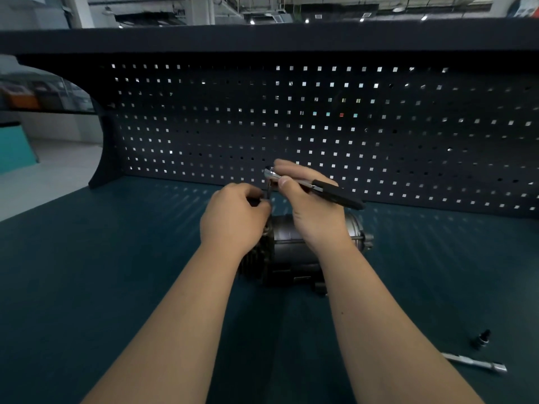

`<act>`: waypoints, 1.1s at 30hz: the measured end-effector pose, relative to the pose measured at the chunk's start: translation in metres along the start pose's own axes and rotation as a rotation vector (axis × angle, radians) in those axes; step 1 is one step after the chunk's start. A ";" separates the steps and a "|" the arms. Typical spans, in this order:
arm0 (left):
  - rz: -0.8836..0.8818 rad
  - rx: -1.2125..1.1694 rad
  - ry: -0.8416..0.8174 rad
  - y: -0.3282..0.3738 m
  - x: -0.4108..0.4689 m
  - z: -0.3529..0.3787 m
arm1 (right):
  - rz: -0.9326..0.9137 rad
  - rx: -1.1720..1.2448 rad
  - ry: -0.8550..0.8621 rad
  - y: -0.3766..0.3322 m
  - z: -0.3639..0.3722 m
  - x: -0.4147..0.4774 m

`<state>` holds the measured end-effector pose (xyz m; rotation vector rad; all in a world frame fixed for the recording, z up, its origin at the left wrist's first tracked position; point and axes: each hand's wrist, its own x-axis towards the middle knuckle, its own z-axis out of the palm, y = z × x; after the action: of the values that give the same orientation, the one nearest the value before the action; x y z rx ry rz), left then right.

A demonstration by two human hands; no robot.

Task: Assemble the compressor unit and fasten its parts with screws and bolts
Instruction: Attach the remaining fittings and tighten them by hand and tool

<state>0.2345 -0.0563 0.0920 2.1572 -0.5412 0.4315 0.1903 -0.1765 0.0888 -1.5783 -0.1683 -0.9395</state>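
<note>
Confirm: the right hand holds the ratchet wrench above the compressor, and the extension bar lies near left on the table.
No: the head view shows the extension bar lying near right on the table. The right hand does hold the ratchet wrench above the compressor.

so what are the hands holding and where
The right hand grips the ratchet wrench at its chrome neck; left hand pinches the dark bit under its head.

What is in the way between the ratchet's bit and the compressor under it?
Only the left hand: its fingers pinch the bit at its lower end, just above the compressor, hiding the tip. The right hand holds the ratchet near its head. Nothing else visible stands between.
</note>
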 end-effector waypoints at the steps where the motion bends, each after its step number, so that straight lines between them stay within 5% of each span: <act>1: -0.003 0.000 0.000 0.000 0.000 0.000 | -0.008 0.006 -0.006 0.000 0.001 -0.001; 5: -0.006 -0.001 0.007 0.000 -0.001 0.000 | 0.023 0.065 0.070 0.001 0.003 -0.002; 10: 0.010 0.007 -0.001 0.001 -0.001 -0.001 | -0.002 -0.104 -0.055 -0.001 0.007 -0.005; 18: -0.001 -0.012 0.011 0.001 -0.001 0.001 | 0.045 -0.085 0.086 -0.001 0.004 -0.004; 28: -0.012 0.062 -0.006 0.005 -0.004 -0.002 | -0.348 -0.453 -0.008 -0.007 0.015 -0.015; 33: -0.013 0.092 0.017 0.008 -0.003 -0.004 | -0.339 -0.518 0.034 -0.013 0.032 -0.027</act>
<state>0.2273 -0.0567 0.0975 2.2416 -0.5056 0.4757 0.1790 -0.1343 0.0832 -2.0464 -0.1817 -1.3502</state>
